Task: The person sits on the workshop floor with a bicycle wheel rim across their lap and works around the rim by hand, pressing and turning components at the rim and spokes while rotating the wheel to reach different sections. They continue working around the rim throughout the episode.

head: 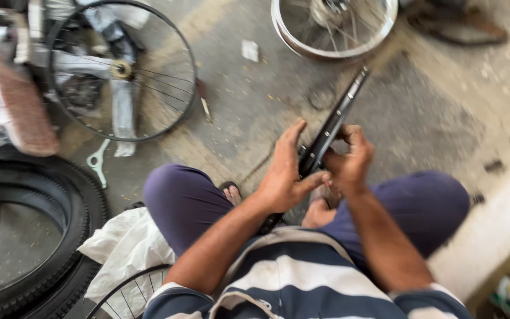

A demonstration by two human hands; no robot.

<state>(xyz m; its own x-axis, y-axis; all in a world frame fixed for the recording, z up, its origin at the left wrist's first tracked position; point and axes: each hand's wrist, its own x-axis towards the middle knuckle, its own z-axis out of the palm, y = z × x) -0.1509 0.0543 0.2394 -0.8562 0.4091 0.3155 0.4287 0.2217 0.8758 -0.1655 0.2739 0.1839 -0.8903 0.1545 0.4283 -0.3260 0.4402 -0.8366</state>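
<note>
Both hands are on it: your left hand point(283, 177) wraps the black rim point(330, 127) from the near side with the thumb pressed low, and your right hand point(349, 159) is curled tight around it from the other side. You've got the rim edge-on above your knees, running up and away toward the concrete floor point(249, 100). Watch that thumb; pressed where the two hands meet, it could get pinched if the rim twists. The far end hangs unsupported, so a loose grip could let it swing into the shiny wheel point(333, 26) ahead. The rim itself looks dark, glossy, narrow and channelled, with blur hiding finer detail. The spoked wheel point(122, 70) and fat tyre point(30, 230) sit well apart on your left.
</note>
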